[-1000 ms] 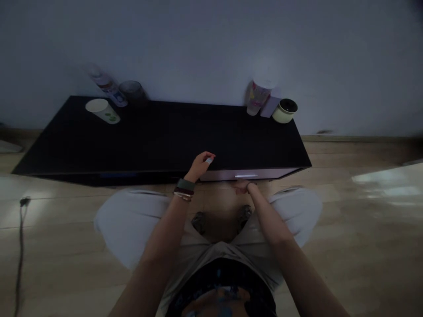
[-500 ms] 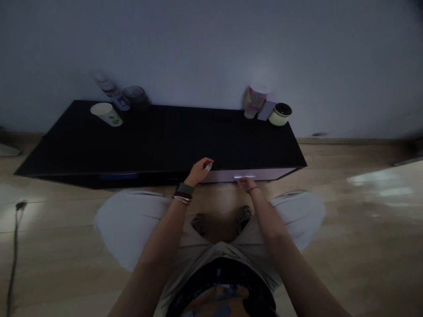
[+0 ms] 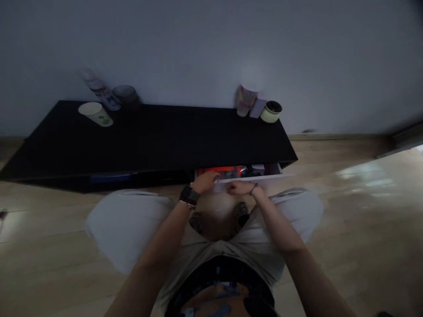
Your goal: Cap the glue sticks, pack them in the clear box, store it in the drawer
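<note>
A low black cabinet point(image 3: 158, 136) stands against the wall, and I squat in front of it. Its white-fronted drawer point(image 3: 264, 178) at the right is pulled partly out. Inside it lie an orange item point(image 3: 218, 170) and some small things. My left hand point(image 3: 205, 182), with a watch on the wrist, rests curled at the drawer's left front edge, a small white object at its fingertips. My right hand point(image 3: 238, 188) is closed on the drawer's front at the handle.
On the cabinet top, a paper cup point(image 3: 94, 113), a bottle point(image 3: 99, 90) and a dark jar point(image 3: 125, 94) stand at the back left. At the back right are a printed cup point(image 3: 245, 99) and a pale round pot point(image 3: 271, 111). Wooden floor lies all around.
The drawer was shut and has slid out towards me with my right hand on its handle. My left hand has dropped from the cabinet top to the drawer's front edge.
</note>
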